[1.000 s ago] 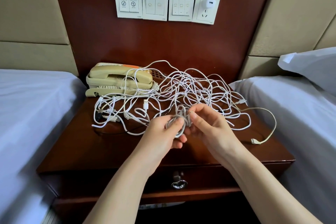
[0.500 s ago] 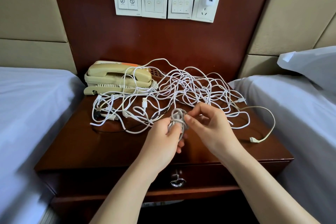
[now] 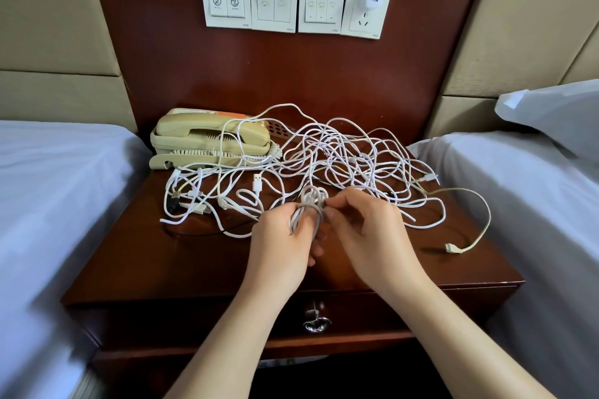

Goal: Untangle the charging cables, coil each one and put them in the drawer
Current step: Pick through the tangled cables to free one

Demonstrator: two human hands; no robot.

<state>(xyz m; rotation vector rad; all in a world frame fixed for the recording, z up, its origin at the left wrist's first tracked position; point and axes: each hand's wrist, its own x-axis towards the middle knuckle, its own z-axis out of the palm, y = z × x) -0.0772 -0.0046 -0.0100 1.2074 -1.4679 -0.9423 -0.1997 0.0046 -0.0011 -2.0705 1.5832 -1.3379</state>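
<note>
A glossy red-brown wooden tabletop (image 3: 194, 256) sits between two white-sheeted beds (image 3: 48, 204), backed by a wood panel with pale switch plates (image 3: 274, 3) and padded beige walls. A cream telephone (image 3: 207, 139) fills the rear left corner. Thin white charging cables (image 3: 340, 155) sprawl in loops across the rear and middle, some draped over the phone. Near the front edge, the left hand (image 3: 278, 243) curls around a small grey-white coil (image 3: 309, 207) and the right hand (image 3: 369, 233) pinches it – hands together. Below is the closed drawer (image 3: 389, 311).
</note>
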